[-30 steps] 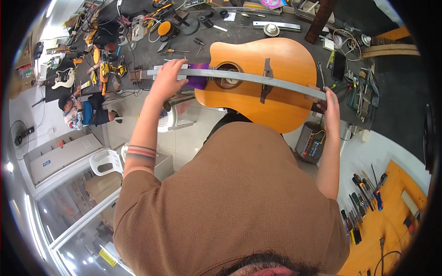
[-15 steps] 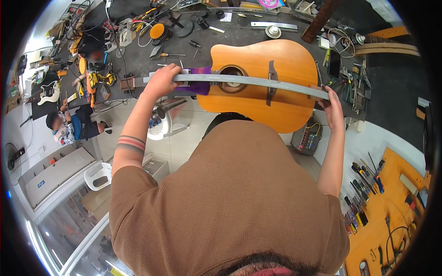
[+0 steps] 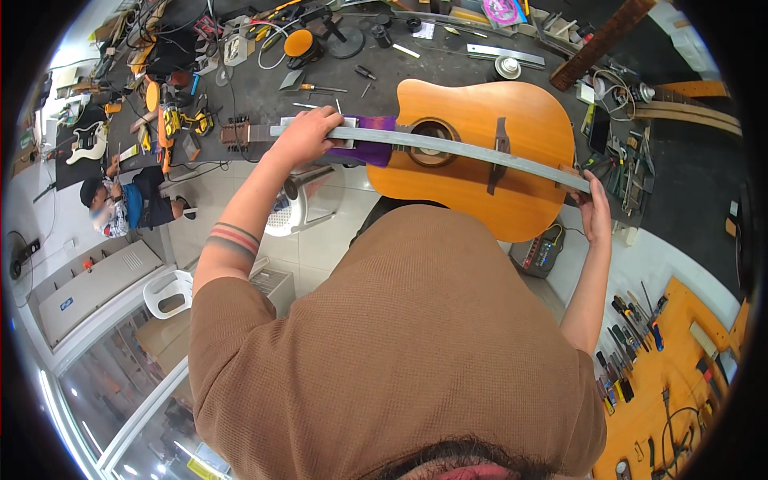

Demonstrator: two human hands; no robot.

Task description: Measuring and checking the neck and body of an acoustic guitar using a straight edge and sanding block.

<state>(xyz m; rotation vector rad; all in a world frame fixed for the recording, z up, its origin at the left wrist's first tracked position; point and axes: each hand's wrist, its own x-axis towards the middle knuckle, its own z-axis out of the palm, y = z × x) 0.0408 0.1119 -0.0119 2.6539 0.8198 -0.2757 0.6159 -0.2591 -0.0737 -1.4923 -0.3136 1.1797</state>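
Observation:
An acoustic guitar [image 3: 532, 116] with a light wooden top lies on its back, its headstock [image 3: 234, 134] toward the left. A long grey metal bar [image 3: 452, 148] runs along it, over the neck, the sound hole and the dark bridge [image 3: 498, 152]. My left hand [image 3: 309, 134] is closed over the bar above the neck, beside a purple cover [image 3: 376, 154] next to the body. At the bar's other end, my right hand [image 3: 594, 206] grips it by the guitar's tail, near a small wooden block [image 3: 570, 170]. The fingers' undersides are partly hidden.
The dark workbench [image 3: 336, 88] carries a screwdriver [image 3: 320, 88], a round orange-topped container [image 3: 300, 44] and a yellow power drill [image 3: 200, 122]. A wooden tool board [image 3: 680, 360] stands at the lower right. Another person [image 3: 140, 200] is at the far left.
The whole view has shifted, so the guitar and bench appear farther right. Both my hands remain on the metal bar, which keeps its place along the guitar.

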